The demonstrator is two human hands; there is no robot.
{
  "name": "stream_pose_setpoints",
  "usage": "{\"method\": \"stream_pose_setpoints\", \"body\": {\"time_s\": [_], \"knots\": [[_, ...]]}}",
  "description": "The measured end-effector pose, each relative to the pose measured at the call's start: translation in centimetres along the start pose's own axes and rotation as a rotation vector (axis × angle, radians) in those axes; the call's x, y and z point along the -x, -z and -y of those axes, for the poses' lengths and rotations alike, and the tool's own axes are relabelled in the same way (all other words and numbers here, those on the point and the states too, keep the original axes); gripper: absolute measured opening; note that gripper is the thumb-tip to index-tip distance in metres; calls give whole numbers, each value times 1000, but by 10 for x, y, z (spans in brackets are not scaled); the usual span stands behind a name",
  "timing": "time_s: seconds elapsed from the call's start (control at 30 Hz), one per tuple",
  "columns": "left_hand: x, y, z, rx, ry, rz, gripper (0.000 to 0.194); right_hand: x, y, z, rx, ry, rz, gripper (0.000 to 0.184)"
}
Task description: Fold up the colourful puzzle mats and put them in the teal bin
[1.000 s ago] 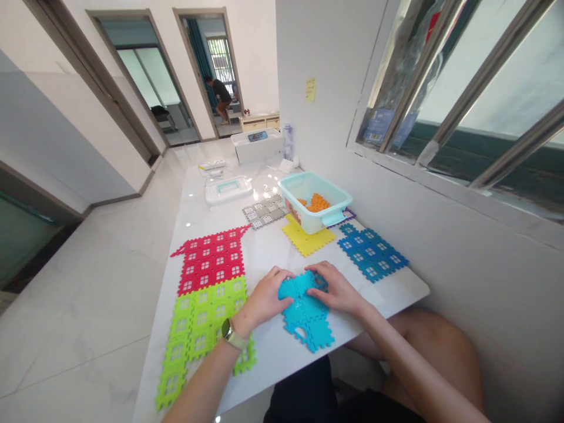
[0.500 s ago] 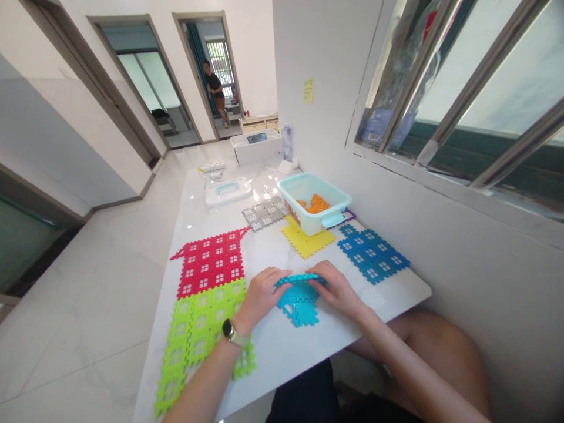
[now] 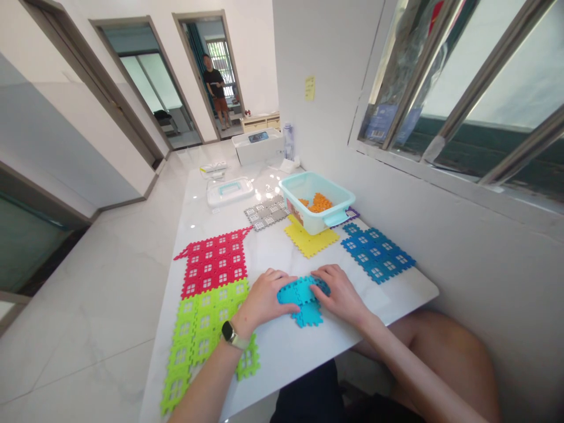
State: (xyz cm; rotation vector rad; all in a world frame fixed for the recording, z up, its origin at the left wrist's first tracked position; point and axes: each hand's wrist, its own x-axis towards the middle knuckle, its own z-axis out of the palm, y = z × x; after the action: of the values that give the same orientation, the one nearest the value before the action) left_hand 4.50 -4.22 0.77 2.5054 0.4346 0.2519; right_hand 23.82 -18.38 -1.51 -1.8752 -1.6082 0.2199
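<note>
Both my hands, left hand (image 3: 263, 298) at nine o'clock and right hand (image 3: 342, 298) at three, grip the cyan panel (image 3: 302, 289) between them, seemingly to steady its joints, with the tub (image 3: 312, 223) beyond at twelve o'clock.

Light-blue interlocking tiles (image 3: 304, 295), bent and partly raised above the white tabletop (image 3: 282, 370).

Setting: home interior, likely. White-walled room, glossy marble-look floor (image 3: 106, 258); open doorways (image 3: 210, 76) onto further rooms, one with a curtain (image 3: 196, 50); barred window (image 3: 467, 88) beside table (image 3: 282, 376).
</note>
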Motion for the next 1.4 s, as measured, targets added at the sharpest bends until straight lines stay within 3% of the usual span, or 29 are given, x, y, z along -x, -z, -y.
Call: {"method": "stream_pose_setpoints", "body": {"time_s": [0.23, 0.47, 0.63, 0.87, 0.97, 1.07, 1.17, 1.27, 1.4], "knots": [[1, 0, -2, 53, 70, 80, 73, 11, 6, 13, -10, -46, 36, 22], [3, 0, -6, 152, 24, 76, 60, 16, 14, 18, -247, -136, 80, 25], [1, -7, 6, -4, -118, -50, 35, 10, 5, 16, -166, 48, -21, 17], [1, 0, 0, -78, -200, 15, 42, 11, 0, 8, -106, 196, -11, 30], [1, 4, -3, -53, -226, -25, 40, 10, 5, 6, -189, 220, -60, 28], [1, 7, -2, 83, -196, -158, 35, 4, 14, 6, -269, 116, -113, 19], [-1, 8, -2, 220, -111, -227, 39, 1, 20, 9, -325, -45, -66, 29], [-2, 7, -2, 250, -15, -130, 40, 3, 18, 10, -329, -175, 20, 42], [-2, 6, -1, 98, 4, -14, 43, 10, 7, 12, -267, -183, 61, 33]]}}
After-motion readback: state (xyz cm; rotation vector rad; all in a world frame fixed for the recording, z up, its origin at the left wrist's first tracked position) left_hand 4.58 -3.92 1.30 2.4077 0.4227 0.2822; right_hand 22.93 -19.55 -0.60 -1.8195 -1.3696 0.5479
